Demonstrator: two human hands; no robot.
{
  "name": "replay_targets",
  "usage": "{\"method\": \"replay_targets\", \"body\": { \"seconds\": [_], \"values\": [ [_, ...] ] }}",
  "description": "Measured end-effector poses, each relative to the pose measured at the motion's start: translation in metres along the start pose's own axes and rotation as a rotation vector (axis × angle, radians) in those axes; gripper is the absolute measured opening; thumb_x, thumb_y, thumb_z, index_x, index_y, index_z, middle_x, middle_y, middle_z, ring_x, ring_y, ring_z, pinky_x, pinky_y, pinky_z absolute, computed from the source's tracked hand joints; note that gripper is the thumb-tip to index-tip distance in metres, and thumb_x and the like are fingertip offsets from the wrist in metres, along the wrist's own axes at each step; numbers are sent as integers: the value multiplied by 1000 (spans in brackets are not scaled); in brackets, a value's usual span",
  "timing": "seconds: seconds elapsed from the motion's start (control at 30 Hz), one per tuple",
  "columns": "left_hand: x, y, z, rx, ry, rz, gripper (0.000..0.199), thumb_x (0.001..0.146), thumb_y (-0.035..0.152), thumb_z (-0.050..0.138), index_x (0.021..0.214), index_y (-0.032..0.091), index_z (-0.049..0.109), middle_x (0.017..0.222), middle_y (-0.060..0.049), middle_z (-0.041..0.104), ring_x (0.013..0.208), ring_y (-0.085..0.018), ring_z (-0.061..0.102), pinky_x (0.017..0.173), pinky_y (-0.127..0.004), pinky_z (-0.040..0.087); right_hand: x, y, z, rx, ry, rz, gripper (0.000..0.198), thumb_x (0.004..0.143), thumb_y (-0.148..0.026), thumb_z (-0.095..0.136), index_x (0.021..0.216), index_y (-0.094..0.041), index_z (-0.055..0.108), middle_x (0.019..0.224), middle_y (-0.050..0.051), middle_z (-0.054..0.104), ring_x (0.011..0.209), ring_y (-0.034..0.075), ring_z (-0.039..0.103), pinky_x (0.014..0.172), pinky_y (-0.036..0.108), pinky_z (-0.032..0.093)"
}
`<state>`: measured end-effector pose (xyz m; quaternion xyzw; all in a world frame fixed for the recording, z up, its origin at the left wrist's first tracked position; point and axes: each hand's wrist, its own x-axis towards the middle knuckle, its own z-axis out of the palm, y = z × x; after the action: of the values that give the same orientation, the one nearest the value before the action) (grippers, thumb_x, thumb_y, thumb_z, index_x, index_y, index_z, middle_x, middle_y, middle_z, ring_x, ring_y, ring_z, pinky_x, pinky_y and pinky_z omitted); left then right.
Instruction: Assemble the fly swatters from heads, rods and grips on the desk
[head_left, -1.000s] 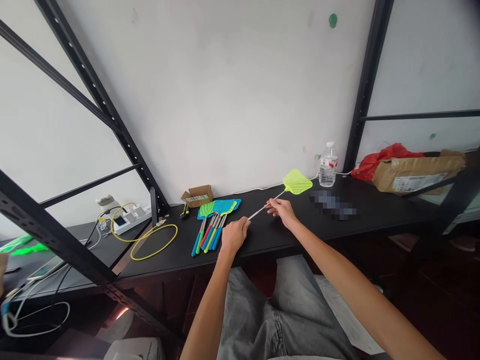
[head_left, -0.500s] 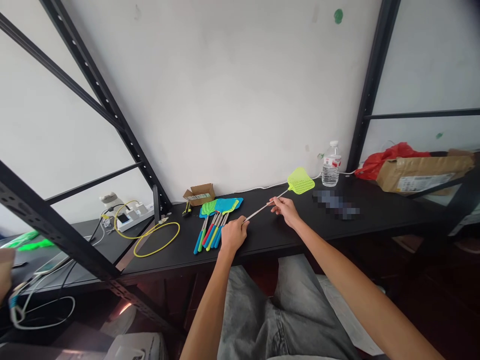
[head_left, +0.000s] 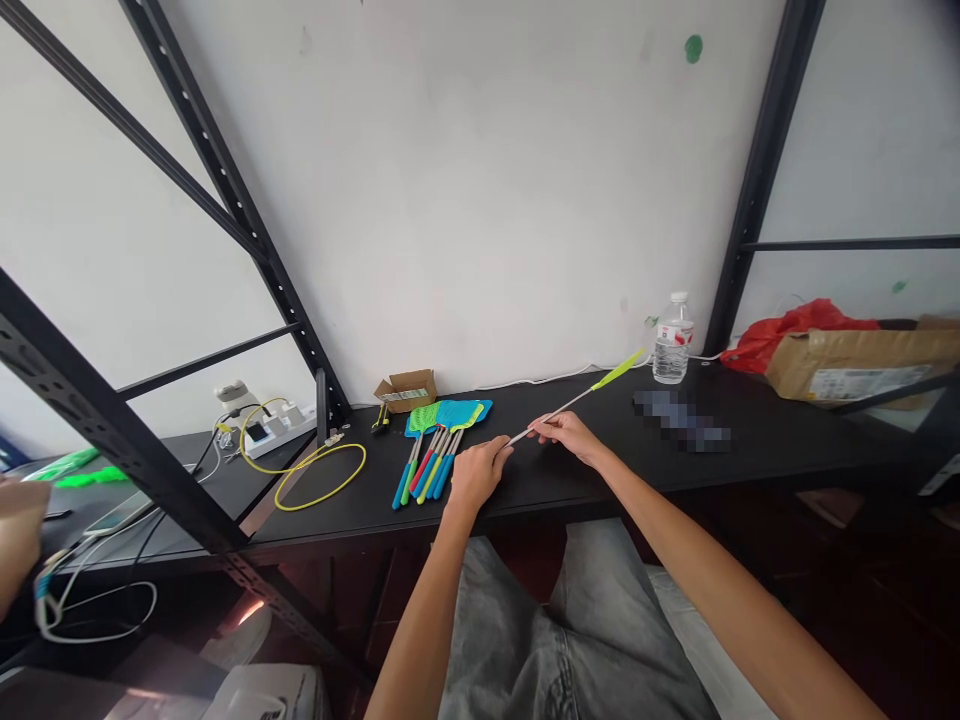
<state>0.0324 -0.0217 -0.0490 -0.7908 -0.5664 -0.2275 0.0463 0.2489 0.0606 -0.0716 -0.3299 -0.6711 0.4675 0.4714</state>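
A yellow-green fly swatter [head_left: 619, 369] with a thin metal rod is held out above the black shelf. My left hand [head_left: 478, 472] is closed around its handle end, which the fingers hide. On the rod, my right hand [head_left: 566, 434] pinches with thumb and fingers. The swatter's head points up and right, turned nearly edge-on to me. Left of my left hand lies a pile of telescopic fly swatters [head_left: 448, 415], with blue and green heads and blue, green, red and yellow grips toward me.
Behind the pile stands a small open cardboard box [head_left: 406, 390]. A yellow cable [head_left: 321, 498] loops to the left, near a power strip [head_left: 281, 430]. At right are a water bottle [head_left: 672, 340] and a larger carton [head_left: 847, 368]. Another person's hand [head_left: 19, 535] shows at far left.
The swatter has turned about its rod, so its head went from face-on to nearly edge-on. My right hand has slid along the rod toward my left hand. The view has shifted slightly.
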Motion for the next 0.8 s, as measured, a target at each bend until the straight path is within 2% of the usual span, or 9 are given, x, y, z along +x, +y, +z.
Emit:
{"method": "replay_targets", "body": {
  "seconds": [0.17,0.37,0.8],
  "values": [
    [3,2,2,40,-10,-29,40,100,46,29,121,31,60,105,-4,72,94,-20,66,68,-24,36,2,1,1,19,68,-10,35,76,-49,69,86,-17,77,82,9,75,67,16,62,56,25,40],
    [4,5,1,115,-19,-68,42,100,47,25,111,29,62,91,-4,72,84,-20,66,61,-25,31,5,5,0,92,130,-23,38,74,-53,71,84,-16,76,81,8,73,68,17,62,66,29,44],
    [5,2,3,154,24,-66,42,100,47,26,105,28,63,85,-4,71,77,-19,65,57,-26,26,6,8,-2,192,322,15,34,76,-52,69,83,-19,74,82,7,71,67,15,62,59,26,41]
  ]
}}
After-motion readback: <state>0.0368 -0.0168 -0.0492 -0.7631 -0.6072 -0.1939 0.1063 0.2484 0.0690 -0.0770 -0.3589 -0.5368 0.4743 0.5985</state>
